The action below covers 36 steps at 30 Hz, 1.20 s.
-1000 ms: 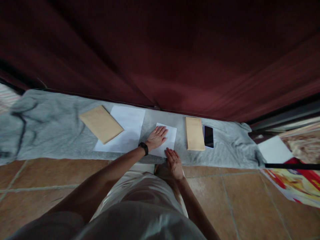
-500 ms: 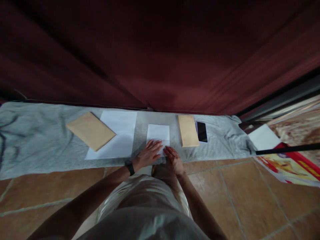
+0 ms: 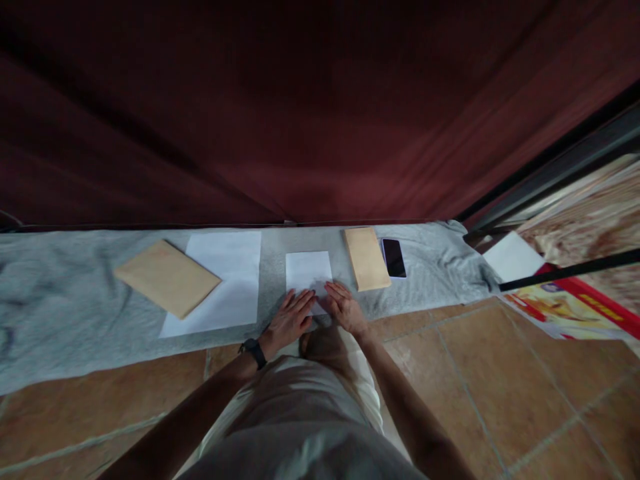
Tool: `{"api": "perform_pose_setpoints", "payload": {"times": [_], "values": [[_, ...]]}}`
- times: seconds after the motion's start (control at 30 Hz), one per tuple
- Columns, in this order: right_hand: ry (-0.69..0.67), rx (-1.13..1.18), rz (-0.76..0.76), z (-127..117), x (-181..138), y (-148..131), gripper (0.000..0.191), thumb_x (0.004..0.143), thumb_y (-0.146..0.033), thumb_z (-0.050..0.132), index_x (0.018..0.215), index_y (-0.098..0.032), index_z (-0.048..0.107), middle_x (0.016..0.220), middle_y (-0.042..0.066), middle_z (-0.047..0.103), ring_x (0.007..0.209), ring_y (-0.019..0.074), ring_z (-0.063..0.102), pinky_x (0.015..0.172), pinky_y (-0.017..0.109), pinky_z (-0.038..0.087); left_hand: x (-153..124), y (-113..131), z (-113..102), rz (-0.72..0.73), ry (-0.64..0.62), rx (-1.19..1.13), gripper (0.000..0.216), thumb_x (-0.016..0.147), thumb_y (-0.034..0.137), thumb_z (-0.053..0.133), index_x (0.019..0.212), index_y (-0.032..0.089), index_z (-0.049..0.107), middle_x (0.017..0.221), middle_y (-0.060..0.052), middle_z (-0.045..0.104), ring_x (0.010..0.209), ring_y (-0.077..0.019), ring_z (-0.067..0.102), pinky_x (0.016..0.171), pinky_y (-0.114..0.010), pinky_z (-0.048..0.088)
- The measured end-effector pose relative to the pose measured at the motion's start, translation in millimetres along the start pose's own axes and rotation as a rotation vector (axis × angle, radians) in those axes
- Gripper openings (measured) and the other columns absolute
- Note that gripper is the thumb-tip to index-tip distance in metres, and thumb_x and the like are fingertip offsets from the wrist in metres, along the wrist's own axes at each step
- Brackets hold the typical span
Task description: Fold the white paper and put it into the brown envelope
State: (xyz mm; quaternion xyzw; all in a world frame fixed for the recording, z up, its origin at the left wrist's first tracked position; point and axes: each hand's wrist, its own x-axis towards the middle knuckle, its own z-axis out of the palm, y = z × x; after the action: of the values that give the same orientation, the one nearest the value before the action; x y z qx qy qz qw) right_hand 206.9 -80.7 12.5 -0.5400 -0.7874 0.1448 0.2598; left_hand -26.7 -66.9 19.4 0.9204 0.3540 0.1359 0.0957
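Observation:
A small white sheet of paper (image 3: 309, 268), seemingly folded, lies flat on a grey cloth in front of me. Across its near left part rests my left hand (image 3: 291, 317), fingers stretched out and pressing down; a dark watch (image 3: 255, 351) is on that wrist. My right hand (image 3: 346, 309) lies at the paper's near right corner with its fingers extended and flat. The near edge of the paper is partly hidden under the hands. To the right is a stack of brown envelopes (image 3: 367, 260), and on the left larger white paper (image 3: 227, 267) lies partly under another brown envelope stack (image 3: 167, 279).
A phone (image 3: 395, 258) lies right of the brown envelopes. The grey cloth (image 3: 425, 267) covers a long narrow surface against a dark red panel (image 3: 320, 133). At the far right, beyond a dark bar, are a white sheet (image 3: 513, 257) and a printed red-and-yellow box (image 3: 570, 307).
My left hand has slid left and toward me across the paper. The right hand has flattened out at the right corner. The whole view has turned slightly.

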Motion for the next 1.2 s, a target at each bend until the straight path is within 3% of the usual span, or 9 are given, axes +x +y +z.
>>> {"api": "perform_pose_setpoints", "payload": {"times": [0.27, 0.57, 0.8, 1.0, 1.2], "values": [[-0.021, -0.169, 0.032, 39, 57, 9, 0.052, 0.105, -0.032, 0.045, 0.153, -0.012, 0.047, 0.158, 0.015, 0.048, 0.150, 0.0253, 0.040, 0.125, 0.046, 0.033, -2, -2, 5, 0.000, -0.022, 0.030, 0.053, 0.097, 0.022, 0.045, 0.150, 0.017, 0.050, 0.156, -0.011, 0.051, 0.149, -0.0231, 0.042, 0.128, -0.048, 0.023], [0.072, -0.194, 0.133, 51, 82, 28, 0.056, 0.107, -0.037, 0.040, 0.156, -0.009, 0.040, 0.162, 0.017, 0.040, 0.153, 0.0267, 0.034, 0.126, 0.050, 0.029, -5, -2, 4, 0.001, -0.036, 0.059, 0.049, 0.101, 0.023, 0.041, 0.149, 0.016, 0.051, 0.159, -0.010, 0.047, 0.150, -0.0218, 0.039, 0.128, -0.047, 0.023], [0.110, -0.166, 0.199, 47, 92, 27, 0.062, 0.108, -0.042, 0.030, 0.153, -0.001, 0.041, 0.161, 0.024, 0.039, 0.152, 0.0315, 0.034, 0.124, 0.056, 0.029, -4, 0, 2, 0.004, -0.015, 0.068, 0.050, 0.100, 0.022, 0.041, 0.149, 0.016, 0.050, 0.158, -0.010, 0.049, 0.150, -0.0218, 0.040, 0.128, -0.047, 0.024], [0.041, -0.236, 0.159, 55, 82, 9, 0.060, 0.107, -0.039, 0.037, 0.157, -0.005, 0.037, 0.163, 0.019, 0.037, 0.153, 0.0293, 0.033, 0.126, 0.051, 0.027, -4, 0, 5, 0.007, 0.011, 0.074, 0.050, 0.099, 0.022, 0.044, 0.147, 0.014, 0.052, 0.157, -0.011, 0.049, 0.150, -0.0215, 0.040, 0.129, -0.046, 0.023], [0.109, -0.266, 0.165, 57, 70, 3, 0.060, 0.107, -0.039, 0.039, 0.157, -0.006, 0.037, 0.162, 0.020, 0.039, 0.152, 0.0310, 0.035, 0.125, 0.052, 0.029, -5, -2, 6, 0.014, 0.007, 0.073, 0.054, 0.097, 0.020, 0.045, 0.151, 0.016, 0.049, 0.157, -0.009, 0.050, 0.150, -0.0215, 0.040, 0.129, -0.046, 0.022]]}}
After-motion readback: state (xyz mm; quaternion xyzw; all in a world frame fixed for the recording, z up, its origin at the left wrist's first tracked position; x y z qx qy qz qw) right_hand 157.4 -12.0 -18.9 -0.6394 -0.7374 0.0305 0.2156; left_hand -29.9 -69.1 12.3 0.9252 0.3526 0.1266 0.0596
